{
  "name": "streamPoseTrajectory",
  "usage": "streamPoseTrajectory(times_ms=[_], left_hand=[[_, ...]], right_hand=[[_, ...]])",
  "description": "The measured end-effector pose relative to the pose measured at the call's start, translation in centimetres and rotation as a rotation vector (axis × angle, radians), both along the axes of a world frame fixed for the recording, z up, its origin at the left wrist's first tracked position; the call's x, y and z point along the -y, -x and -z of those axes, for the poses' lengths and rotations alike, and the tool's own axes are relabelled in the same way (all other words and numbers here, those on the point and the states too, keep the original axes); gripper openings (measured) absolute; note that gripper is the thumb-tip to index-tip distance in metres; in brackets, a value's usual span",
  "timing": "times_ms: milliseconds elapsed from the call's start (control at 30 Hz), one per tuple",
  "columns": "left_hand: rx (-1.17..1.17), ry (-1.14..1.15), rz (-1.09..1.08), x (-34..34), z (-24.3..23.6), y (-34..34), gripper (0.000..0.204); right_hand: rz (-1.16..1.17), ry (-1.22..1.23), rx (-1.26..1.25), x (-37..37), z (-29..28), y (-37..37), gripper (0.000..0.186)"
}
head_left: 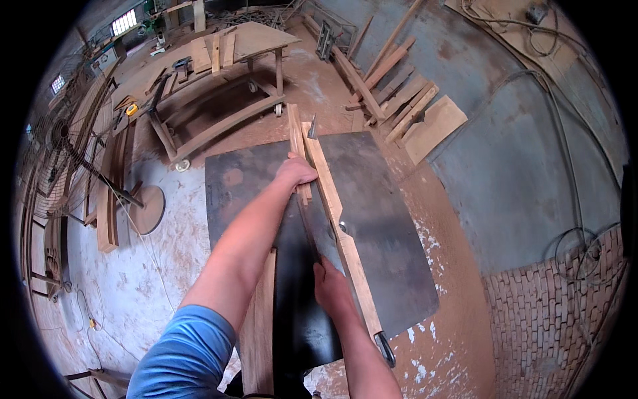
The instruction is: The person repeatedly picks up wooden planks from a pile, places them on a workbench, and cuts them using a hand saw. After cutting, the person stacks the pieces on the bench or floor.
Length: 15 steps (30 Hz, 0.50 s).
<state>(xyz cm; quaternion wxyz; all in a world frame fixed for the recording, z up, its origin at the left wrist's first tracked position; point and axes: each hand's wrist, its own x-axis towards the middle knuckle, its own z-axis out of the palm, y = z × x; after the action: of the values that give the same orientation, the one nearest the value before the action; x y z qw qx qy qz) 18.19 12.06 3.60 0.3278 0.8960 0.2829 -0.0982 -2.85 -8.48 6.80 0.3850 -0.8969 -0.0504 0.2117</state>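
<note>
A dark metal tabletop (385, 199) lies before me. Across it runs a long pale wooden bar (355, 263) with a notch in its middle. A black clamp (385, 350) sits at its near end, and a pointed metal piece (312, 128) at its far end. Beside the notch shows a small round metal part (343, 227). My left hand (297, 171) is closed over a wooden strip (296, 136) left of the bar. My right hand (330, 286), nearer to me, is closed on a thin dark strip (308, 228) that reaches toward the left hand; whether the strips join is hidden.
A wooden board (261, 326) stands at the near left edge. Behind is a wheeled workbench (256, 41) with wood pieces and a yellow tape measure (132, 109). A large fan (63, 133) stands left, its round base (146, 210) on the floor. Boards (435, 130) lean at the right wall.
</note>
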Motion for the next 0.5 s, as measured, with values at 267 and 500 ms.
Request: streamPoseTrajectory(times_ms=[267, 500], left_hand=[[0.205, 1.486, -0.073, -6.2, -0.8, 7.7, 0.025], [0.472, 1.486, 0.132, 1.8, -9.5, 26.4, 0.055]], right_hand=[[0.353, -0.407, -0.261, 6.5, -3.5, 8.0, 0.019], [0.1, -0.285, 0.149, 3.2, -9.6, 7.0, 0.028]])
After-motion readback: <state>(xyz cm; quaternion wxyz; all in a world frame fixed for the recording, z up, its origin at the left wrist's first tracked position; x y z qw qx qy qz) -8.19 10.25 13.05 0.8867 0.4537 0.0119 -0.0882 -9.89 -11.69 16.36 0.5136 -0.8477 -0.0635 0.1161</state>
